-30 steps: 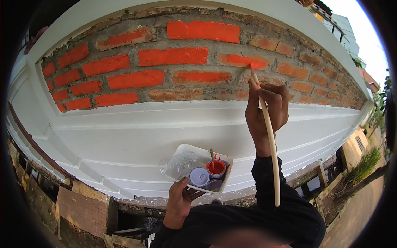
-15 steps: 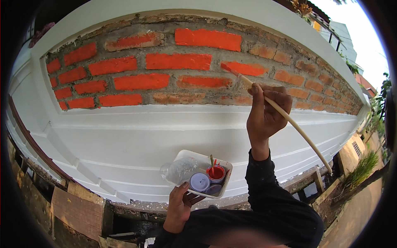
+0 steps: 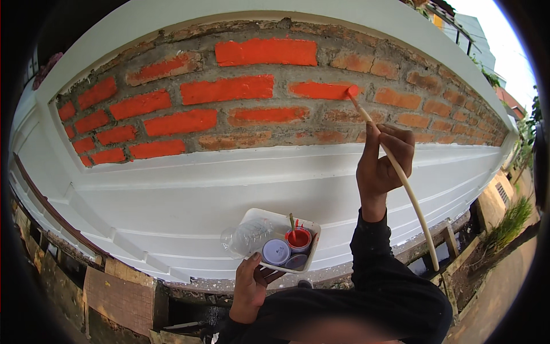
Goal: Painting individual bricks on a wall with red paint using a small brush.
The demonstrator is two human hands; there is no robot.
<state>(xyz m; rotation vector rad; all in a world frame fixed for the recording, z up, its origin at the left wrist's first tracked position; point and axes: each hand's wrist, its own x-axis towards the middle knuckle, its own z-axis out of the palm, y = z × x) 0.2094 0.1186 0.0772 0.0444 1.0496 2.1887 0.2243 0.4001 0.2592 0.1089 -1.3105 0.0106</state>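
Inspector: Nearest first. The left hand (image 3: 250,286) is closed under the near edge of a white tray (image 3: 255,215), thumb over the rim. The tray carries a clear plastic bottle (image 3: 247,235) on its side, a cup of orange-red paint (image 3: 298,239) with a small stick in it, and a capped bluish cup (image 3: 276,251).

Clerk: And the right hand?

Inspector: The right hand (image 3: 382,163) is pinched shut on a long pale brush (image 3: 401,178), its orange tip touching a brick (image 3: 322,89) in the second course of the brick panel (image 3: 240,135).

Clerk: Progress?

Inspector: In my judgement, about half. The left and upper bricks show solid orange. The lower centre bricks and everything right of the brush remain bare, as does the grey mortar. The white wall (image 3: 217,195) shows no drips.
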